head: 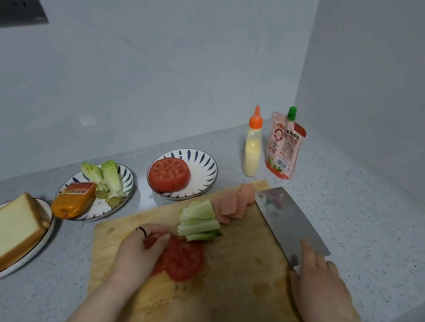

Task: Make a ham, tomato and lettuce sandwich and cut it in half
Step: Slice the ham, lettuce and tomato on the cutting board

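Note:
On the wooden cutting board (228, 298) lie tomato slices (184, 261), cut lettuce pieces (199, 220) and several pink ham slices (234, 203). My left hand (139, 253) pinches the top edge of a tomato slice. My right hand (321, 291) grips the handle of a cleaver (289, 222), forefinger along the blade, which lies flat at the board's right edge. Stacked bread slices (1, 234) sit on a plate at the left. The rest of the tomato (169, 174) sits on a patterned plate (205, 173).
A plate (124, 175) behind the board holds a wrapped ham block (74, 199) and lettuce leaves (106, 178). A yellow squeeze bottle (253, 145) and a red ketchup pouch (284, 146) stand at the back right. Walls close the counter behind and at the right.

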